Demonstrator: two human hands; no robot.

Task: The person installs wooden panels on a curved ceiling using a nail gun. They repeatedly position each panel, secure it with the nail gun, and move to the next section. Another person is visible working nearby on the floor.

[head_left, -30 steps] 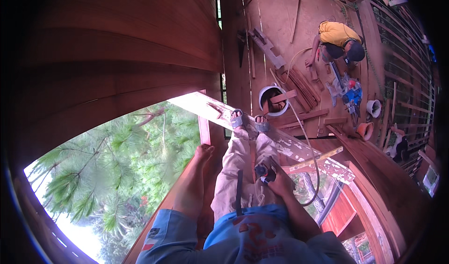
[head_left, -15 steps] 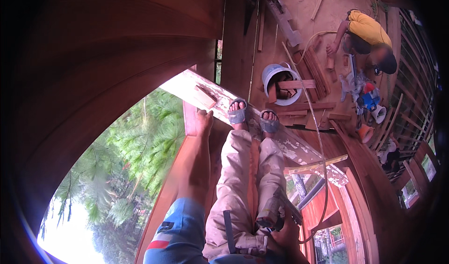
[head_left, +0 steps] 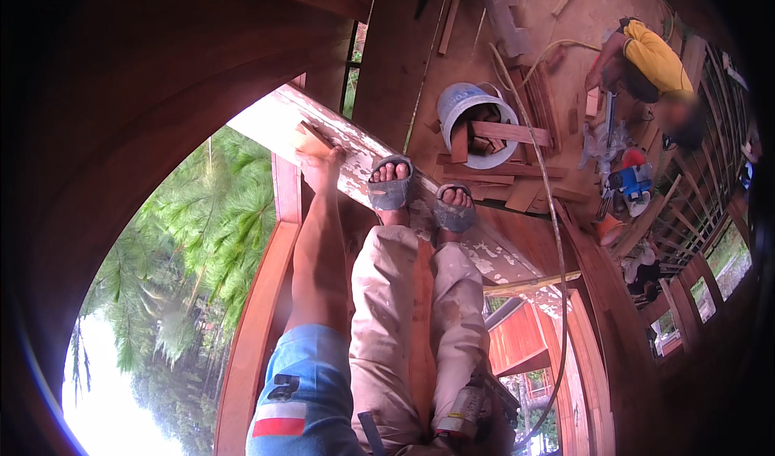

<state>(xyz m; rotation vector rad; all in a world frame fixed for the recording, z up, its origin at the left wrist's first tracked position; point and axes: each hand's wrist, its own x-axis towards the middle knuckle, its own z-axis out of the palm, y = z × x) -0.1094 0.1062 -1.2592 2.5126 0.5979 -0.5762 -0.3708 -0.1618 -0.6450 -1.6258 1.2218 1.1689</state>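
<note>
My left hand (head_left: 321, 170) reaches forward to a long, paint-flecked beam (head_left: 365, 145), fingers closed on the near end of a small wooden block (head_left: 312, 140) lying on it. My sandalled feet stand on the same beam, just right of that hand. By my right thigh, at the lower edge, is a nail gun (head_left: 463, 412) with a grey metal body. My right hand (head_left: 494, 433) is around it, in deep shade and mostly hidden. A thin hose (head_left: 557, 294) loops down toward the tool.
Below on the floor stands a white bucket (head_left: 492, 161) of wood offcuts, with loose boards (head_left: 542, 105) around it. A co-worker in a yellow shirt (head_left: 658, 56) bends at the right, near a blue power tool (head_left: 634, 180). Left of the beam is an open drop with trees (head_left: 218, 190).
My left hand has moved forward from the beam's near edge to the wooden block and closed on it. The view has shifted. The nail gun sits lower in view.
</note>
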